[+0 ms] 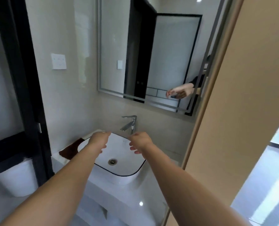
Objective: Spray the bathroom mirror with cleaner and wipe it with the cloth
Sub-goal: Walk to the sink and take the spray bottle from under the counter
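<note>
Both hands hovering over white basin (119, 174), empty, fingers loosely spread. Brown cloth (69, 149) lying on counter at basin's left edge, long axis running near-left to far-right. It's sitting just left of left hand (98, 139), so that hand's way closer than right hand (140, 142). Mirror (145, 51) hanging up far, above faucet (130, 124). Not seeing any spray bottle, fwiw.

Two bare arms, extended forward, side by side. Left hand (98, 140): empty, fingers loosely curled. Right hand (140, 142): empty, fingers loosely curled, palm inward.
</note>
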### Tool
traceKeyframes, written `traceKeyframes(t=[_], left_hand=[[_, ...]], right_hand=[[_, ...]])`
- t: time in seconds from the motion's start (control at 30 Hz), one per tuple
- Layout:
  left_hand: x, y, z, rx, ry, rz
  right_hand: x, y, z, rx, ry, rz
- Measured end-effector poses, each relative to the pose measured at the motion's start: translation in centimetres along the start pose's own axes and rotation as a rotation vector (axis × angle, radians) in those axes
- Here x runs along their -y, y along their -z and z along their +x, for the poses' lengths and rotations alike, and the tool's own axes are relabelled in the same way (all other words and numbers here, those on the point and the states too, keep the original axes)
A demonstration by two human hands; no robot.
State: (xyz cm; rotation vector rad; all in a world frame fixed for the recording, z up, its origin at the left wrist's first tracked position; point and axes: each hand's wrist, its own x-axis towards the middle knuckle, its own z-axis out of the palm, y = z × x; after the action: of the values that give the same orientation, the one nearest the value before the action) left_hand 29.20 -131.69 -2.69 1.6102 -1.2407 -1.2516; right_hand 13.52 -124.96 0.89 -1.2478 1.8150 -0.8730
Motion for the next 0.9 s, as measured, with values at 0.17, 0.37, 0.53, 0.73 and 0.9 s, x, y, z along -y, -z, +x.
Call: traceKeyframes(t=[0.17, 0.37, 0.53, 0.73, 0.9], left_hand=[[-4.4, -2.3, 4.2, 0.085, -0.134, -0.009], [-9.1, -4.6, 5.6, 0.158, -0.212, -0.055], [-10.5, -4.3, 4.8, 0.234, -0.225, -0.083], [-7.6, -3.1, 4.2, 0.267, -0.188, -0.047], [-2.5, -1.3, 5.1, 0.227, -0.122, -0.011]], right_hand=[[2.1, 2.9, 2.2, -0.189, -0.012, 0.017], [3.7, 6.1, 2.8, -0.319, -0.01, -0.008], [4.4, 6.7, 2.5, -0.39, 0.003, 0.027], [3.4, 3.6, 2.2, -0.359, -0.028, 0.033], [1.2, -1.6, 2.7, -0.245, -0.093, 0.062]])
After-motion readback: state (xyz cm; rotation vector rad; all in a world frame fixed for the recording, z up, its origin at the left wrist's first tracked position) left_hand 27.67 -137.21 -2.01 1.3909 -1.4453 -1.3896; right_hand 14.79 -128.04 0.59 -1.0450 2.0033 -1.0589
